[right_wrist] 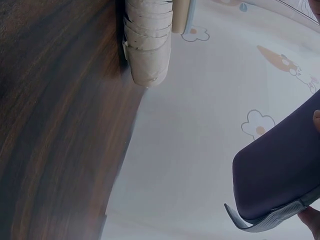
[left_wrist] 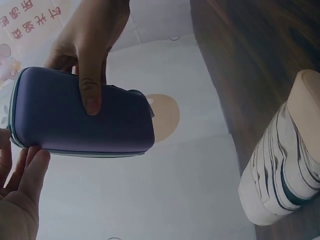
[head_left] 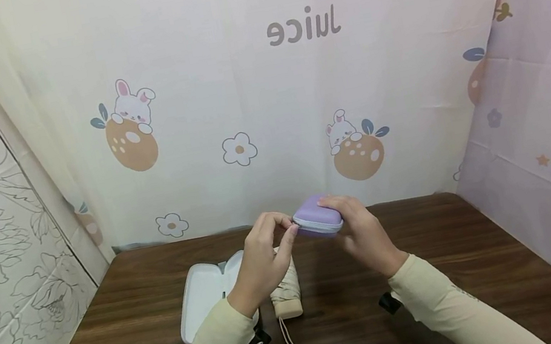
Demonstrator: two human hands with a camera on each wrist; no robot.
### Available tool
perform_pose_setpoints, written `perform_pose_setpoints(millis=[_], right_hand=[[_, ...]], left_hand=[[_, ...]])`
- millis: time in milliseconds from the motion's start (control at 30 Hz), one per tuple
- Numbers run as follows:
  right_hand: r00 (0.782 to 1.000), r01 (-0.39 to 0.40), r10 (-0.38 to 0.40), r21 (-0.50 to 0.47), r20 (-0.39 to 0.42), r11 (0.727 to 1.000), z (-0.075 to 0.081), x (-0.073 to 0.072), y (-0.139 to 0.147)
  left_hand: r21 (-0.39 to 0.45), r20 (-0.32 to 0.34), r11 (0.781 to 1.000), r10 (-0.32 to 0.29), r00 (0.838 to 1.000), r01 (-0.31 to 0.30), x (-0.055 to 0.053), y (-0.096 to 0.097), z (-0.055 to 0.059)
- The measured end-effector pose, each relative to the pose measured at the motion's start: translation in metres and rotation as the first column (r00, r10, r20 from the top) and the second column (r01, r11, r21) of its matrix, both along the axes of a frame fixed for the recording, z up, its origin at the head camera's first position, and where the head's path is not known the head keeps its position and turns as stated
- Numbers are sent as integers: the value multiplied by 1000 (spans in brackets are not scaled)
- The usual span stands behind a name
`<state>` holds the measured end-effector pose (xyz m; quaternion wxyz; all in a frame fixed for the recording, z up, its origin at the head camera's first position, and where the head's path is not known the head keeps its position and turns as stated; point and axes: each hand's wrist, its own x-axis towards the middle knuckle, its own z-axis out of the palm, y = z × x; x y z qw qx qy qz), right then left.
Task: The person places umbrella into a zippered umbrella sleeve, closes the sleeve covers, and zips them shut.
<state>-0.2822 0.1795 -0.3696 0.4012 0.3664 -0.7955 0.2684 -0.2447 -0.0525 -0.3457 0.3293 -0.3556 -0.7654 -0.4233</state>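
Note:
A purple zip case with a pale zipper band is held up above the far part of the table. My right hand grips its right end, thumb on one broad face in the left wrist view, fingers behind. At the opposite corner, the thumb and forefinger of my left hand pinch the zipper end; the pull itself is hidden. The case looks closed along the visible zipper. A grey fabric strap shows along one edge of the case in the right wrist view.
Below my left hand lies a folded cream umbrella with a beige handle end and a wrist loop. Left of it, an open case with a white inside is partly covered by my left forearm. A printed curtain hangs behind the wooden table.

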Motion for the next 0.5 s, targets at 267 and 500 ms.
perform_pose_setpoints(millis=[267,500], right_hand=[[1000,-7,7,-1,10,1000,-3,-1,0],[1000,-20,19,-5,-24,1000,-4,-2,-2]], left_hand=[[35,113,999,-29,993,25,2,-2,2],[59,201,996,-80,976,70,1,-6,3]])
